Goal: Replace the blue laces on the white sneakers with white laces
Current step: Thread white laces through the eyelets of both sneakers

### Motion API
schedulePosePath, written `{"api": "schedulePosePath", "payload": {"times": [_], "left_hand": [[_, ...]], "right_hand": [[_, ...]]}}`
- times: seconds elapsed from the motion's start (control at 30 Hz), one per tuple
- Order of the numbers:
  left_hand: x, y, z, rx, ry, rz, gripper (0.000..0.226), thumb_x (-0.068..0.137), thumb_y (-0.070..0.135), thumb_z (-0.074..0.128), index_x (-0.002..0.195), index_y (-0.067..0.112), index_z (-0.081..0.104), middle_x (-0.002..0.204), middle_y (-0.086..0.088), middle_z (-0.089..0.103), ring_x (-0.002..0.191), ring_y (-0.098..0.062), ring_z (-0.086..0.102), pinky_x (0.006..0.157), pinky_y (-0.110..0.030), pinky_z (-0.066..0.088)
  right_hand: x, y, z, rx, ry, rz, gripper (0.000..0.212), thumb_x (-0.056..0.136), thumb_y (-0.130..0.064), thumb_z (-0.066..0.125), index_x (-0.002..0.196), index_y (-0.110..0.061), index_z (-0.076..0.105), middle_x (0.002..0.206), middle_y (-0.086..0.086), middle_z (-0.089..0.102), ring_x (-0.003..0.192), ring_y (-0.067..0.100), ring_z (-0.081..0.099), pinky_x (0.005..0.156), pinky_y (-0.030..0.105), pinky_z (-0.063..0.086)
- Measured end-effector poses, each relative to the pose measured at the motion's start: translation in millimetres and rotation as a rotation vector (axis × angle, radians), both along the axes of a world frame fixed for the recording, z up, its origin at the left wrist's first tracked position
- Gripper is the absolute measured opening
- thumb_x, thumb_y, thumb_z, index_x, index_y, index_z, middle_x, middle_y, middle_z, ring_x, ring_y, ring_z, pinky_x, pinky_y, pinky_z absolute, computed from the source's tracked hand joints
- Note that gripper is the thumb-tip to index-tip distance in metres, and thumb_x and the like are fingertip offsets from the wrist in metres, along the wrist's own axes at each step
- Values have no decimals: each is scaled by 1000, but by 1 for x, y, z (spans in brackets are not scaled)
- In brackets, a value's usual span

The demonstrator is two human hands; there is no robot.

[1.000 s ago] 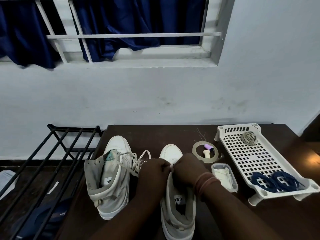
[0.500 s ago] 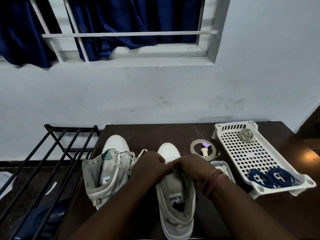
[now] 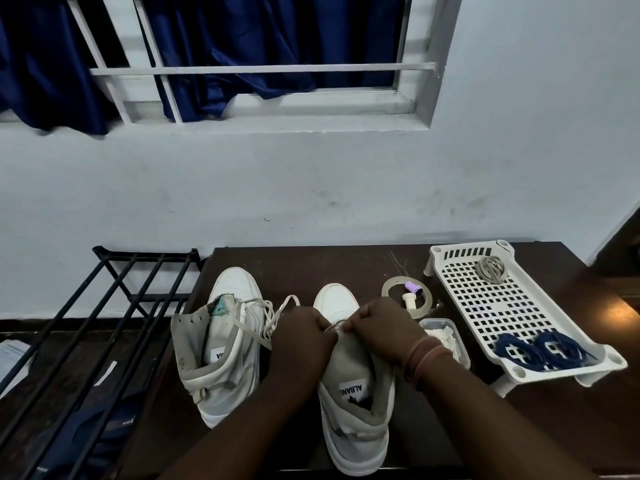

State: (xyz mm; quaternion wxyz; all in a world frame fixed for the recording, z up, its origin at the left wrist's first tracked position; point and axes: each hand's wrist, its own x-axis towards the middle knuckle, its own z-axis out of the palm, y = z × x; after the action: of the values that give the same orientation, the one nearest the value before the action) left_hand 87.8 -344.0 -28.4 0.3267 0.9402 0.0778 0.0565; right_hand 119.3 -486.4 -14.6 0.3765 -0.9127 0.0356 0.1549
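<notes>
1. A dark brown table (image 3: pixel 346 268) is standing against a pale wall (image 3: pixel 311 188), under a barred window (image 3: pixel 263 69) where a navy curtain (image 3: pixel 242 39) is hanging.
2. A black metal rack (image 3: pixel 114 306) is sitting just left of the table.
3. Two white sneakers are resting on the table, toes toward the wall: the left sneaker (image 3: pixel 221 344) is carrying loose white laces (image 3: pixel 266 317), and the right sneaker (image 3: pixel 353 382) is lying under both hands.
4. The left hand (image 3: pixel 301 337) and right hand (image 3: pixel 381 327) are curling their fingers and pinching a white lace between them over the right sneaker's tongue.
5. The blue laces (image 3: pixel 543 349) are lying coiled in the white perforated tray (image 3: pixel 502 306) at the right.
6. The right insole label is reading "ALBANI"; the left one is showing too little to read.
</notes>
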Motion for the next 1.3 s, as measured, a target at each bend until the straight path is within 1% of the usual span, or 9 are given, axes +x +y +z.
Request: {"api": "schedulePosePath", "payload": {"times": [0.07, 0.17, 0.4, 0.77, 0.9, 1.07, 1.13, 1.2, 1.3], "left_hand": [[1, 3, -2, -44, 10, 44, 11, 75, 26, 71, 68, 18, 75, 62, 6, 64, 66, -7, 61, 52, -17, 33], [2, 4, -7, -99, 40, 44, 17, 77, 28, 71, 66, 16, 74, 63, 1, 66, 64, -10, 63, 53, -23, 37], [8, 12, -17, -332, 111, 12, 17, 76, 14, 70, 60, 8, 73, 53, -3, 62, 48, -5, 50, 54, -26, 39], [3, 10, -11, -301, 100, 14, 19, 79, 34, 75, 71, 17, 78, 65, -1, 72, 65, -15, 68, 65, -33, 52], [0, 8, -7, -212, 60, 17, 14, 79, 34, 73, 75, 21, 78, 71, 6, 72, 70, -7, 67, 68, -30, 52], [-2, 9, -7, -136, -12, 73, 9, 77, 30, 68, 77, 22, 73, 80, 9, 70, 81, -9, 64, 74, -29, 50], [-3, 9, -8, -124, -22, 74, 10, 77, 33, 69, 78, 23, 73, 82, 10, 71, 85, -11, 66, 87, -34, 52], [-3, 9, -9, -109, -33, 64, 11, 76, 34, 68, 76, 23, 72, 80, 10, 71, 84, -11, 66, 99, -40, 49], [0, 10, -9, -173, 28, 79, 13, 73, 37, 67, 73, 25, 67, 74, 12, 69, 80, -8, 64, 91, -39, 52]], "right_hand": [[-6, 4, 2, -174, -134, 24, 21, 81, -17, 57, 77, -28, 75, 96, -8, 70, 102, 20, 60, 99, 40, 44], [-12, 8, 0, -422, -247, 37, 21, 82, -25, 58, 83, -40, 73, 110, -14, 59, 112, 19, 50, 96, 46, 33], [-11, 18, -9, -500, -376, 97, 16, 87, -40, 62, 97, -38, 75, 118, -11, 55, 115, 20, 49, 94, 42, 22], [-16, 21, 3, -698, -450, 204, 26, 81, -36, 52, 97, -25, 69, 124, -1, 42, 116, 28, 38, 94, 48, 23], [-16, 14, 10, -682, -465, 170, 30, 74, -34, 46, 98, -25, 62, 122, 1, 42, 117, 30, 42, 95, 48, 20], [-2, -9, 26, -710, -463, -31, 29, 86, -34, 48, 110, -20, 55, 122, 7, 49, 114, 32, 49, 93, 48, 35], [5, -23, 36, -481, -497, -200, 18, 88, -29, 49, 98, -16, 56, 109, 10, 55, 104, 34, 55, 87, 45, 42], [9, -31, 46, 104, -450, -355, 11, 89, -21, 49, 81, -13, 52, 92, 10, 62, 88, 32, 60, 75, 38, 45], [5, -22, 54, 1020, -132, -504, 17, 97, -13, 40, 83, -11, 49, 87, 14, 70, 76, 27, 69, 69, 34, 51]]}}
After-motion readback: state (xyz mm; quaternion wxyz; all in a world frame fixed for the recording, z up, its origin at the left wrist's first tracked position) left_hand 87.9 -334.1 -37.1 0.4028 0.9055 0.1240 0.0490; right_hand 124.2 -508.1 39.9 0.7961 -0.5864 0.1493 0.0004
